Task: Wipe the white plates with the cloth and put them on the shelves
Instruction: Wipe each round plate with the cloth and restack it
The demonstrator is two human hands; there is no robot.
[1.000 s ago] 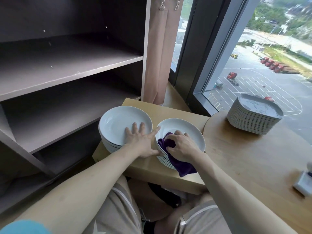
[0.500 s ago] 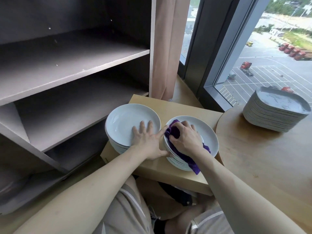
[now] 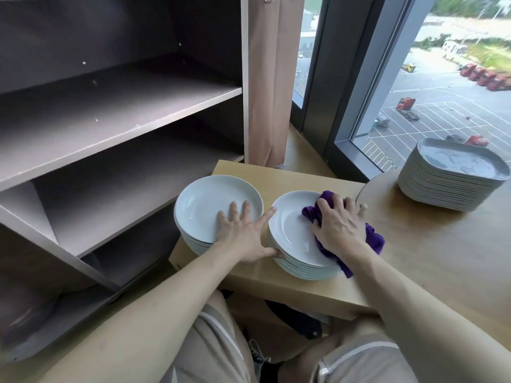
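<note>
Two stacks of white plates stand side by side on a low wooden table (image 3: pixel 290 175). My right hand (image 3: pixel 336 226) presses a purple cloth (image 3: pixel 373 240) onto the right side of the top plate of the right stack (image 3: pixel 290 230). My left hand (image 3: pixel 243 233) lies spread flat between the stacks: fingers on the rim of the left stack (image 3: pixel 204 203), thumb against the edge of the right stack. The grey shelves (image 3: pixel 116 123) at the left hold nothing.
A stack of grey squarish plates (image 3: pixel 448 181) sits on the round wooden table (image 3: pixel 442 258) at the right. A beige curtain (image 3: pixel 268 78) hangs beside the shelf unit. A window lies behind. My knees are under the low table.
My right hand has slid the cloth from the left side of the top plate across to its right side. My left hand has stayed in place. The view has shifted.
</note>
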